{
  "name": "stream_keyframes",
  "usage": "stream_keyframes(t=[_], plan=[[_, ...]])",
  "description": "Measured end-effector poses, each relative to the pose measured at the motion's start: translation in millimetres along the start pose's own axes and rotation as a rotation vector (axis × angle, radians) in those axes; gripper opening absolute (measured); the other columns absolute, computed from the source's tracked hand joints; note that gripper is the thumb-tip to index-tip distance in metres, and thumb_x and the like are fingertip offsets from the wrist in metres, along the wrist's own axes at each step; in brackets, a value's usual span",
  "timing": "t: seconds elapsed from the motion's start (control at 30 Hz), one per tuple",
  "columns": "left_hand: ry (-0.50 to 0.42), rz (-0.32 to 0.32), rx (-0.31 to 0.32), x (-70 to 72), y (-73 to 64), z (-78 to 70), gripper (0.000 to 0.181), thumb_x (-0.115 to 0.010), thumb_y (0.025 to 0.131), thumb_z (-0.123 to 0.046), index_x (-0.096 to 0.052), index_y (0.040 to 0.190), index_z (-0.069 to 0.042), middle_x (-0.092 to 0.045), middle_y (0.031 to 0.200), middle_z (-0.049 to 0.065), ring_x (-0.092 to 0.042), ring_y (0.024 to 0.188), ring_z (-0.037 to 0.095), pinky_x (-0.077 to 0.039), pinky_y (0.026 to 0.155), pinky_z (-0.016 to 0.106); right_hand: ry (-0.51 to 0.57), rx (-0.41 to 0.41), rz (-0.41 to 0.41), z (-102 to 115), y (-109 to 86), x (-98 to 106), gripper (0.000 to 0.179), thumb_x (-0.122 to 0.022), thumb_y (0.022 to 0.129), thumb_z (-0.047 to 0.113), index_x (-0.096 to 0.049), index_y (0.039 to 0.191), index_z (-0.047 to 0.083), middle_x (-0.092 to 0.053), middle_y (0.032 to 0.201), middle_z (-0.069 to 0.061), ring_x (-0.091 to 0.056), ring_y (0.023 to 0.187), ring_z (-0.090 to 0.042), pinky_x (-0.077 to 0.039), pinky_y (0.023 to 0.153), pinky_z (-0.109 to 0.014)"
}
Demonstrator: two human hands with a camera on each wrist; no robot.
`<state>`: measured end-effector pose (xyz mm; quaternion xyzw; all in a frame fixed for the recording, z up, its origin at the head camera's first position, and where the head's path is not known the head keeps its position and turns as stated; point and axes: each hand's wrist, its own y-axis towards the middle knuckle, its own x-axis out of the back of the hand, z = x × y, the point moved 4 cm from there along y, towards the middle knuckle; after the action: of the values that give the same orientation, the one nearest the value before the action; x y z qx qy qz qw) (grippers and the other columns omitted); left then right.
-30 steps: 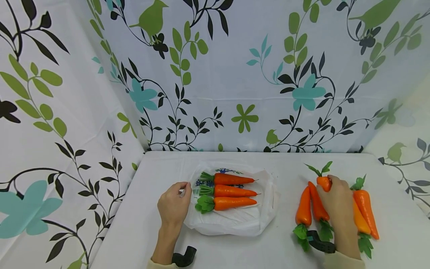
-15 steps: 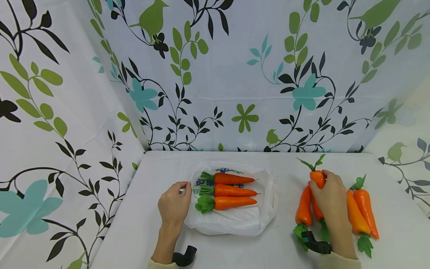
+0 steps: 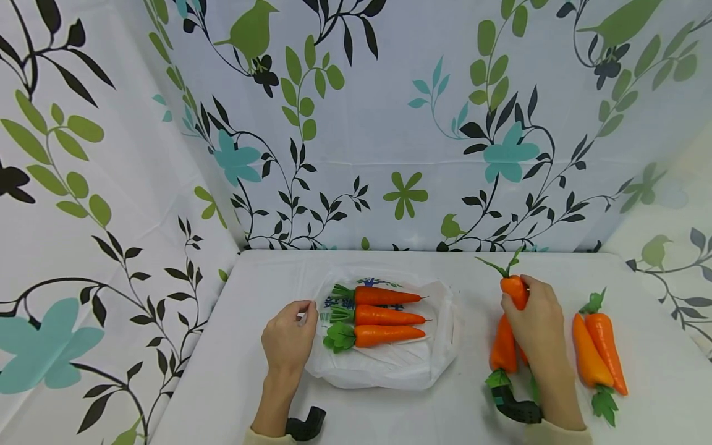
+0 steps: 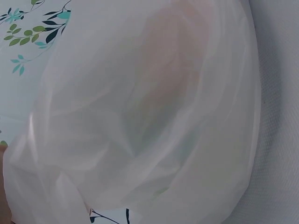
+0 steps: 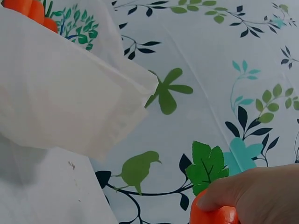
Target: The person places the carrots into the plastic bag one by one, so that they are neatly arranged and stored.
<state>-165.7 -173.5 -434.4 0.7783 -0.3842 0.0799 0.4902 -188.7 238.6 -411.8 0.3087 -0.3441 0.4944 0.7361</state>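
My left hand (image 3: 289, 337) pinches the left rim of a white plastic bag (image 3: 384, 371); in the left wrist view the translucent bag (image 4: 93, 140) hides most of that hand. Three orange carrots (image 3: 389, 316) lie side by side in the bag, green tops to the left. My right hand (image 3: 539, 318) grips another carrot (image 3: 513, 289) near its leafy top, held over two carrots lying on the table. Of those two, the left carrot (image 3: 503, 349) shows partly; the other is mostly behind the hand. In the right wrist view the thumb presses the gripped carrot (image 5: 205, 210) below its leaf.
Right of my right hand lie a yellow-orange carrot (image 3: 591, 355) and an orange carrot (image 3: 609, 343), leaning together. The white table (image 3: 222, 383) meets a leaf-patterned curtain (image 3: 356, 142) at its back edge. Each wrist wears a black camera mount (image 3: 305, 424).
My right hand has moved left and slightly away from me with the gripped carrot, uncovering the yellow-orange carrot. The left hand and the bag have stayed put.
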Motion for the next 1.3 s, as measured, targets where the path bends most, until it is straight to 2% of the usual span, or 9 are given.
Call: stream_keyframes(t=[0.23,0.57,0.8,1.07,1.17,1.3], plan=[[0.011,-0.004,-0.002,-0.4,0.2,1.0,0.011,-0.068,0.081,-0.014,-0.073,0.081,-0.005,-0.073,0.076,0.009,-0.068,0.058,0.019,-0.053,0.051,0.035,0.012,0.072,-0.034,11.4,-5.9,0.5,0.061,-0.058,0.089,0.020,-0.034,0.142,0.001,-0.041,0.134,-0.027,-0.043,0.111,-0.040,-0.045,0.092,-0.058],[0.010,0.005,0.003,0.0,0.8,0.5,0.012,-0.068,0.082,-0.015,-0.073,0.082,-0.005,-0.074,0.077,0.010,-0.068,0.058,0.020,-0.054,0.052,0.035,0.070,0.263,-0.191,28.8,-15.8,-0.4,0.049,-0.062,0.086,0.015,-0.048,0.130,-0.001,-0.051,0.123,-0.023,-0.049,0.104,-0.037,-0.048,0.088,-0.056],[0.008,0.000,0.000,0.2,0.9,0.9,0.011,-0.068,0.082,-0.015,-0.074,0.082,-0.005,-0.073,0.076,0.010,-0.068,0.057,0.019,-0.054,0.051,0.035,0.093,0.329,-0.213,39.6,-24.0,-2.2,0.050,-0.066,0.084,0.012,-0.049,0.130,0.002,-0.051,0.124,-0.020,-0.052,0.107,-0.036,-0.049,0.086,-0.055],[0.005,0.003,-0.001,0.4,1.0,0.8,0.011,-0.068,0.082,-0.015,-0.073,0.081,-0.005,-0.073,0.074,0.009,-0.067,0.058,0.019,-0.054,0.051,0.034,0.155,0.480,-0.339,54.7,-31.3,-4.1,0.044,-0.071,0.077,0.005,-0.058,0.119,-0.001,-0.052,0.114,-0.021,-0.056,0.100,-0.035,-0.052,0.080,-0.053],[0.001,0.006,0.001,0.7,0.8,0.7,0.011,-0.067,0.082,-0.014,-0.073,0.081,-0.005,-0.073,0.073,0.009,-0.067,0.058,0.019,-0.054,0.052,0.035,0.158,0.514,-0.342,60.0,-34.6,-7.0,0.045,-0.072,0.076,0.005,-0.059,0.119,0.000,-0.052,0.112,-0.020,-0.057,0.098,-0.033,-0.053,0.078,-0.052],[-0.003,0.013,0.008,0.6,0.4,0.7,0.011,-0.067,0.082,-0.015,-0.073,0.081,-0.006,-0.073,0.074,0.009,-0.067,0.058,0.019,-0.054,0.053,0.035,0.137,0.528,-0.300,66.1,-39.5,-12.3,0.047,-0.073,0.077,0.008,-0.058,0.121,0.003,-0.052,0.114,-0.016,-0.057,0.099,-0.029,-0.054,0.079,-0.048]])
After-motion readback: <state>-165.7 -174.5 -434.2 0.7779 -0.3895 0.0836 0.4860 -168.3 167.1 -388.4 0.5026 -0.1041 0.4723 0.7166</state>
